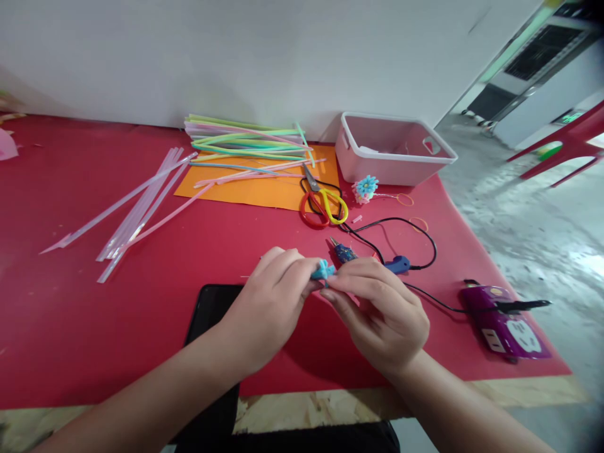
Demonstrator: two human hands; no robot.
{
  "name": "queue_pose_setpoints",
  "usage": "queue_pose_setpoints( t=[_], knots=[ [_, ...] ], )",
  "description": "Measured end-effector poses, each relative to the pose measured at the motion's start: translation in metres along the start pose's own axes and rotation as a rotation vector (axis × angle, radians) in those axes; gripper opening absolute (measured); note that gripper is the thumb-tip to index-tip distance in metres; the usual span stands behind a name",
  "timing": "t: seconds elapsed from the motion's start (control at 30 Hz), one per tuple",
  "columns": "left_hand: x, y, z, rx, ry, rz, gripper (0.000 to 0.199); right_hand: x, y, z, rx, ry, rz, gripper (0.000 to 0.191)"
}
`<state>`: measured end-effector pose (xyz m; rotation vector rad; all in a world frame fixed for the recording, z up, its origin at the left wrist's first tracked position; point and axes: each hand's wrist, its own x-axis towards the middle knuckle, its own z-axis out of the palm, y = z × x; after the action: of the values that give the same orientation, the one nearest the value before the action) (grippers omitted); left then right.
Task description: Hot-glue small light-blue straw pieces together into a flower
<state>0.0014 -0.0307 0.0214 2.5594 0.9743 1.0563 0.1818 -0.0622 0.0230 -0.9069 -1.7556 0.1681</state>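
Between the fingertips of both hands is a small light-blue folded piece (323, 270), flower-like in outline and partly covered by fingers. My left hand (276, 296) pinches it from the left, and my right hand (382, 305) pinches it from the right. Just beyond the right hand lies a hot glue gun or soldering-type tool with a dark blue, speckled tip (344, 253) and a blue handle (397, 264), partly hidden by that hand. Scissors (323, 204) with one red and one yellow handle lie farther back. A blue and pink flower ornament (365, 187) sits beside the basket.
A pink basket (396, 167) stands at the back right. Colourful straws (250, 141) are piled on orange paper (259, 198), with clear pinkish straws (141, 207) to the left. A black phone or tablet (207, 314) lies under my left forearm. A purple power strip (504, 321) with a cord is near the right edge.
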Motion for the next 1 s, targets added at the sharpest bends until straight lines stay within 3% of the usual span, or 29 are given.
queue_pose_setpoints(
  t=[0.2,0.43,0.77,1.0],
  knots=[
    [0.0,-0.0005,0.0041,0.197,0.084,0.142,0.022,-0.0017,-0.0041,0.0024,-0.03,-0.005,0.001,0.022],
    [0.0001,-0.0025,0.006,0.273,0.112,0.201,0.021,0.0,-0.0072,0.0025,-0.135,0.015,-0.043,0.015],
    [-0.0012,-0.0044,0.0048,0.15,0.175,0.185,0.012,-0.0034,-0.0085,-0.0007,-0.181,-0.026,-0.098,0.016],
    [-0.0025,-0.0066,0.0052,0.136,0.222,0.226,0.022,-0.0065,-0.0049,0.0004,-0.113,-0.049,-0.092,0.017]
  ],
)
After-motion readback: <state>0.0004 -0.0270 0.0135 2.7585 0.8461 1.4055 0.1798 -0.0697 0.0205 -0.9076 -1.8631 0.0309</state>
